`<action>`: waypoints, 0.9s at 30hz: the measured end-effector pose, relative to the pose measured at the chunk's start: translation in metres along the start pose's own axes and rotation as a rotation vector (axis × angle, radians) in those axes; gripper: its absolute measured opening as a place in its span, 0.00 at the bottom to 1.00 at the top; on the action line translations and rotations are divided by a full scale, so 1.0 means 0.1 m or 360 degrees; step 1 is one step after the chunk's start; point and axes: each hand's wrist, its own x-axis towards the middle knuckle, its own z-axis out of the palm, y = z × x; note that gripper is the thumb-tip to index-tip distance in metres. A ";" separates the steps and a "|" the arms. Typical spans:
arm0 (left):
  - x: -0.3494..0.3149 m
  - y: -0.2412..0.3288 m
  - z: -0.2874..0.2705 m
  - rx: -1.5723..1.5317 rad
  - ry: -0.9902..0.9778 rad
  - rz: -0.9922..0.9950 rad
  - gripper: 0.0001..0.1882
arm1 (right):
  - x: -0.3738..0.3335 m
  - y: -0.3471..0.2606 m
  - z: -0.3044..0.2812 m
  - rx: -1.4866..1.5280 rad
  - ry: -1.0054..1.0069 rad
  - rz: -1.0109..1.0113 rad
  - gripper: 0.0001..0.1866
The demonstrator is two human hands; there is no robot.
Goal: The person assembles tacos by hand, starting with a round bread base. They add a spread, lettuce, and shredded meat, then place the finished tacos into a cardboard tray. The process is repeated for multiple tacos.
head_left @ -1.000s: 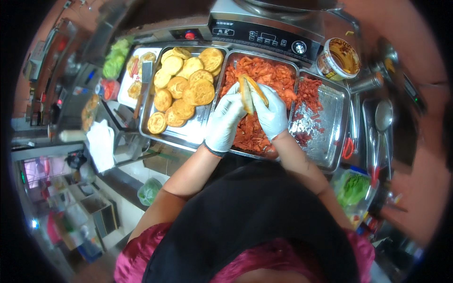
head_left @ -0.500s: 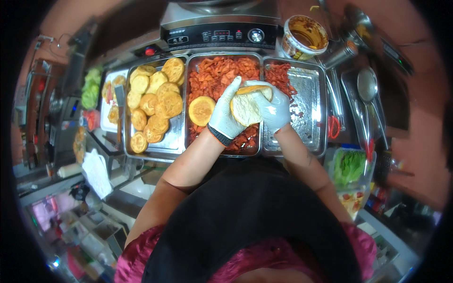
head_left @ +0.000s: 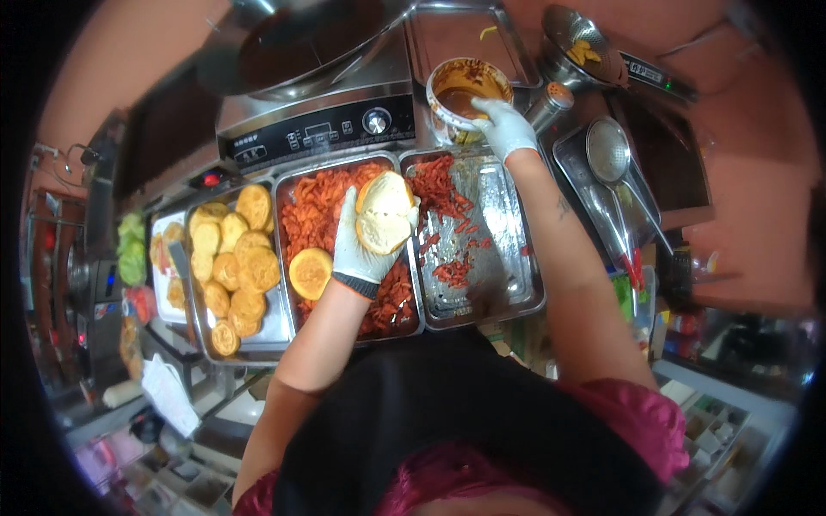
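Note:
My gloved left hand (head_left: 363, 249) holds a split flatbread bun (head_left: 385, 215) folded open, its pale inside facing up. Below it lies a steel tray of chopped reddish meat (head_left: 325, 205), with one whole round bun (head_left: 311, 273) resting on the meat. At the far right, my gloved right hand (head_left: 506, 129) reaches over the right rim of a white tub (head_left: 440, 122) smeared with brown sauce. Its fingers curl in at the rim; what they grip is hidden.
Several golden buns (head_left: 245, 267) fill the left tray. The right tray (head_left: 508, 258) holds meat scraps. Beyond are a cooker (head_left: 318, 133) with a wide pan and a steel shaker (head_left: 551, 103). A skimmer (head_left: 607, 150) lies on a side tray; a colander (head_left: 602, 73) stands behind.
My right hand has let go of the bun and moved up to the sauce tub. My left hand keeps the bun, now opened flatter. The whole view has shifted and turned.

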 end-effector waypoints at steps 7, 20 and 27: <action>0.00 0.00 0.10 0.0050 0.0068 0.0096 0.35 | 0.43 -0.14 -0.05 -0.0315 -0.0264 0.0000 0.13; 0.11 0.17 -0.10 -0.0135 -0.0070 0.0081 0.33 | 0.24 -0.01 -0.48 0.0461 -0.0129 0.0039 0.10; 0.28 0.22 -0.17 -0.0073 -0.0056 0.0141 0.31 | -0.13 -0.30 -0.64 0.0648 0.0042 0.0029 0.11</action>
